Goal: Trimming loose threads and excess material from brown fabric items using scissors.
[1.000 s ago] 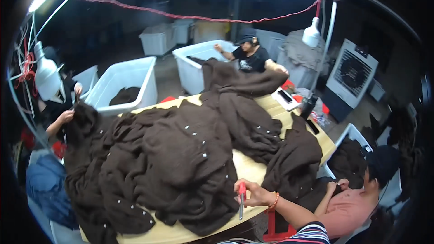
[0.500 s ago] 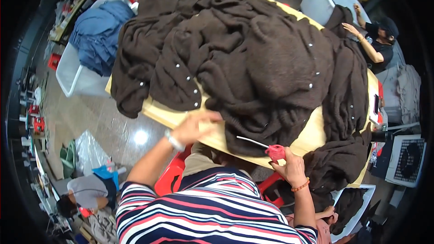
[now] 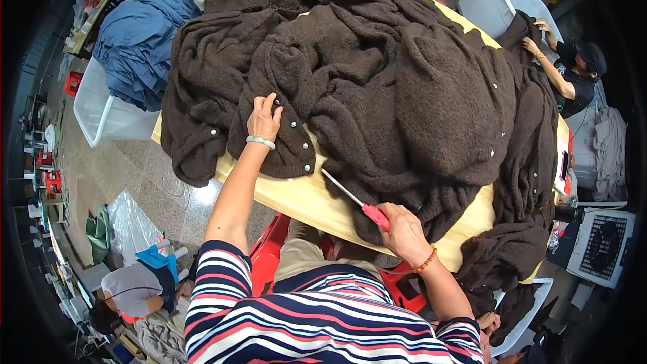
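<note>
A large heap of dark brown knitwear [image 3: 438, 94] with pale, shiny buttons covers most of the yellow table [image 3: 296, 199]. On the heap's left part, my left hand [image 3: 265, 120] is closed, its fingers pinching the buttoned edge of one brown cardigan [image 3: 290, 152]. Several buttons run down that edge below the fingers. My right hand [image 3: 404, 232] wraps around the red handle of a screwdriver-like tool [image 3: 352, 197] with a long, thin metal shaft. The shaft points up and left over the table's near edge, its tip apart from the cardigan.
A white bin of blue cloth [image 3: 138, 47] stands on the left. At the far right, a co-worker [image 3: 569, 71] handles brown knitwear beside a pale bin [image 3: 499, 0]. Red stools [image 3: 273, 246] are near me. Another person [image 3: 138, 290] bends over at lower left.
My left hand has moved up and away from me onto the cardigan's buttoned edge and closed there. My right hand has shifted slightly left, turning the tool's shaft more steeply upward.
</note>
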`<move>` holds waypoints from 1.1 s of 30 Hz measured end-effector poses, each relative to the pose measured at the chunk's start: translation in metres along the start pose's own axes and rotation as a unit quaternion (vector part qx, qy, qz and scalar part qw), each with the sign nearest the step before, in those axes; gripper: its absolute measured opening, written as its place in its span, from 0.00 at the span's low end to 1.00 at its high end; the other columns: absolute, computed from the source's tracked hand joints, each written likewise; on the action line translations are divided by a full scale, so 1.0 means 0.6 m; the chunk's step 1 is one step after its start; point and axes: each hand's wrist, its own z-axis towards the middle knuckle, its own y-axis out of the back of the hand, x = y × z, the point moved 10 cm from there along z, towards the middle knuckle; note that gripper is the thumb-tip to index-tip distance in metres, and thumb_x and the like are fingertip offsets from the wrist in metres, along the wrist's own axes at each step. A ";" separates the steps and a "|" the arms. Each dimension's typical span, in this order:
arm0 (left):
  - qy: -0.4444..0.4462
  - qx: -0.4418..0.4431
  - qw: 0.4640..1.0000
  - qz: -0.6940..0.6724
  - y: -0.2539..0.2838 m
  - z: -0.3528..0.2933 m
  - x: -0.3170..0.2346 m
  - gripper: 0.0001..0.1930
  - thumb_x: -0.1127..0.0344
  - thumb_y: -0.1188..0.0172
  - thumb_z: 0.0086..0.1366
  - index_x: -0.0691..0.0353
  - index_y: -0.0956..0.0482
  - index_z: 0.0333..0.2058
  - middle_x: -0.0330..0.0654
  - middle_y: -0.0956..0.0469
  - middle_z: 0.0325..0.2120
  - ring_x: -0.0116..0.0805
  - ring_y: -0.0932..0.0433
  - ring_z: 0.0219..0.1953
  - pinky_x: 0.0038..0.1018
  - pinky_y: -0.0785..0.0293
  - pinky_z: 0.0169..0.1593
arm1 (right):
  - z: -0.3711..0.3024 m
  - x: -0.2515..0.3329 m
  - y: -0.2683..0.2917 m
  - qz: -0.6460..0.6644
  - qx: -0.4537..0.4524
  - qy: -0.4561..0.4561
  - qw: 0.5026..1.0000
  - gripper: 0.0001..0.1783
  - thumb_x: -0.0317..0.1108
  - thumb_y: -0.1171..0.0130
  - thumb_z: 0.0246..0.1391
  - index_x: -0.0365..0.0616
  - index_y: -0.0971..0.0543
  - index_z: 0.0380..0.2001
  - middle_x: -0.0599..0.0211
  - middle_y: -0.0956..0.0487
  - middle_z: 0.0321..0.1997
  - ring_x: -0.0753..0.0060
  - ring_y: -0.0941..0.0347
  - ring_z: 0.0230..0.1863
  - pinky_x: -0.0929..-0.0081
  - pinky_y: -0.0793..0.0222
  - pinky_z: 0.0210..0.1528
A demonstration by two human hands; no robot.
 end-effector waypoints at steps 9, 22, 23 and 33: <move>-0.018 0.074 0.993 -0.090 -0.062 -0.002 0.020 0.07 0.69 0.38 0.58 0.59 0.26 0.34 0.45 0.29 0.34 0.50 0.24 0.35 0.41 0.27 0.38 | 0.161 0.067 -0.039 -0.047 0.030 -0.016 0.998 0.09 0.32 0.44 0.52 0.38 0.27 0.34 0.46 0.22 0.20 0.46 0.21 0.27 0.54 0.26 0.32; -0.169 0.206 0.961 0.071 -0.098 -0.147 -0.059 0.33 0.52 0.37 0.59 0.54 0.34 0.62 0.48 0.43 0.66 0.51 0.48 0.69 0.51 0.48 0.64 | 0.157 0.018 -0.061 -0.055 0.036 -0.058 0.996 0.10 0.33 0.43 0.51 0.40 0.26 0.35 0.46 0.22 0.22 0.44 0.22 0.26 0.53 0.26 0.30; -0.171 0.209 0.960 0.069 -0.100 -0.150 -0.063 0.31 0.52 0.38 0.59 0.51 0.32 0.61 0.47 0.42 0.66 0.51 0.49 0.69 0.54 0.48 0.64 | 0.144 0.011 -0.075 -0.081 0.078 -0.074 0.991 0.10 0.32 0.43 0.50 0.39 0.27 0.34 0.46 0.22 0.21 0.44 0.22 0.26 0.53 0.26 0.30; -0.172 0.233 0.954 0.079 -0.119 -0.156 -0.065 0.27 0.51 0.41 0.63 0.43 0.31 0.60 0.46 0.42 0.66 0.52 0.52 0.70 0.64 0.51 0.62 | 0.092 0.007 -0.081 -0.081 0.137 -0.072 0.985 0.10 0.35 0.45 0.51 0.38 0.24 0.29 0.44 0.22 0.21 0.46 0.20 0.28 0.54 0.24 0.33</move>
